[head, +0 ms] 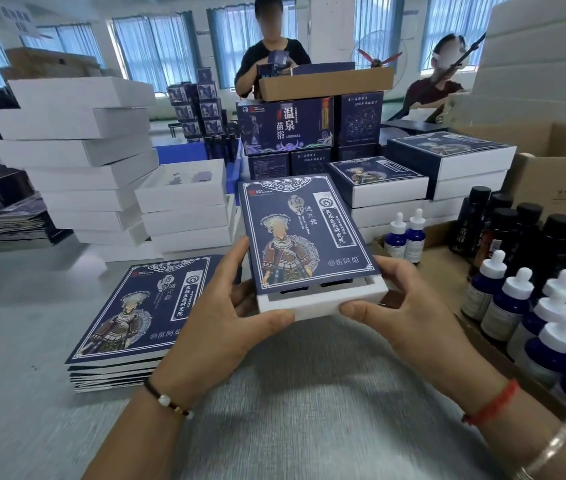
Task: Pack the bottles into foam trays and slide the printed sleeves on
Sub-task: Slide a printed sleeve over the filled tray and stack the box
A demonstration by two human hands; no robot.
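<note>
I hold a white foam tray (pixel 316 303) above the table, with a dark blue printed sleeve (pixel 304 230) covering most of it. Only the tray's near end sticks out of the sleeve. My left hand (pixel 229 313) grips the left side of the tray and sleeve, thumb on the tray's front edge. From the right, my right hand (pixel 402 303) grips the tray's near corner, thumb on the front edge. Dark bottle tops show in the gap under the sleeve's near edge. Blue dropper bottles (pixel 516 306) with white caps stand at the right.
A stack of flat printed sleeves (pixel 129 313) lies at the left. Stacks of white trays (pixel 80 161) rise behind it, sleeved boxes (pixel 378 185) at the back right. Black-capped bottles (pixel 503 223) stand in a cardboard tray (pixel 440 271). Two people work across the table.
</note>
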